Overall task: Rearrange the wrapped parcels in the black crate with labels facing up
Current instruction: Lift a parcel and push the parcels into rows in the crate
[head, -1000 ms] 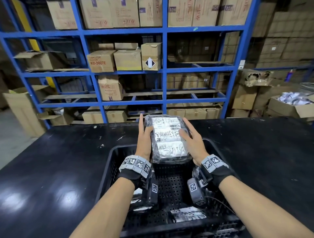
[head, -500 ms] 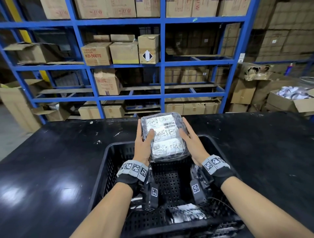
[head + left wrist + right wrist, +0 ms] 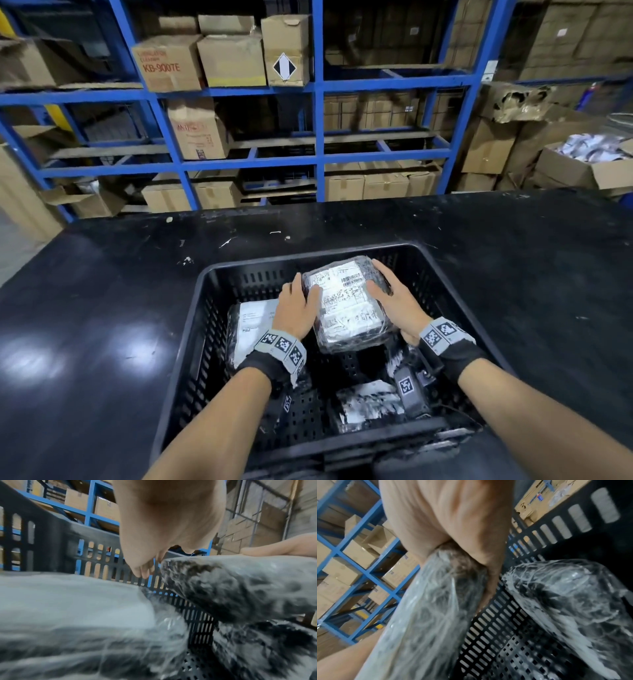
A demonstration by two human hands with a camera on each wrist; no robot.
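Observation:
A plastic-wrapped parcel (image 3: 346,305) with its white label facing up hangs low inside the black crate (image 3: 202,329), near the far wall. My left hand (image 3: 299,303) grips its left edge, thumb on the label. My right hand (image 3: 387,294) grips the right edge, thumb on top. In the right wrist view the fingers (image 3: 489,588) curl under the parcel (image 3: 436,608). In the left wrist view the parcel (image 3: 240,588) tilts above the crate floor. Another parcel (image 3: 250,318) lies at the crate's left, label up. A third (image 3: 366,404) lies near the front.
The crate stands on a black table (image 3: 102,325). Behind the table rise blue shelves (image 3: 318,154) with cardboard boxes. An open carton (image 3: 589,164) sits at the right. Another wrapped parcel (image 3: 565,601) lies on the perforated crate floor (image 3: 496,635) under my right wrist.
Both hands have lowered the parcel from above the far rim down into the crate. The view has tilted down, so the left parcel now shows.

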